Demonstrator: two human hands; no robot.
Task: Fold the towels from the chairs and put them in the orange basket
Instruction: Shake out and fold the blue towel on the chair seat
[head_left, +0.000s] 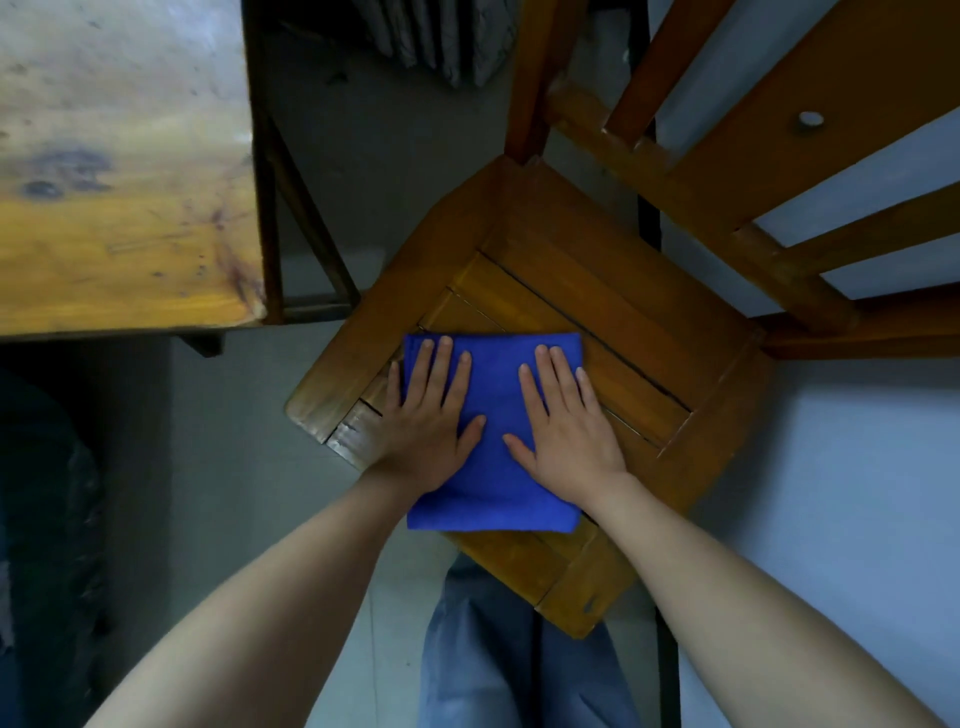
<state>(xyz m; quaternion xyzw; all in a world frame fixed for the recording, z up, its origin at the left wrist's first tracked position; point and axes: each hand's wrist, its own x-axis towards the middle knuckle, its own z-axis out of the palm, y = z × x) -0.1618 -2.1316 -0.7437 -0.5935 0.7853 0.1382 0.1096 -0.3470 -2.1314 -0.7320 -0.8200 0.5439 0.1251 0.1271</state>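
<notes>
A blue towel (496, 395) lies folded into a rectangle on the seat of a wooden chair (597, 322). My left hand (431, 415) rests flat on the towel's left half, fingers spread and pointing away from me. Flat on the right half lies my right hand (566, 421), fingers likewise extended. Neither hand grips the cloth; both palms press down on it. The towel's near edge reaches the front of the seat. No orange basket is in view.
A worn wooden table (119, 171) stands at the upper left with its dark metal leg frame (291, 208) next to the chair. The chair back (779, 140) rises at the upper right. Grey floor (234, 467) surrounds the chair; my jeans-clad legs (498, 649) are below.
</notes>
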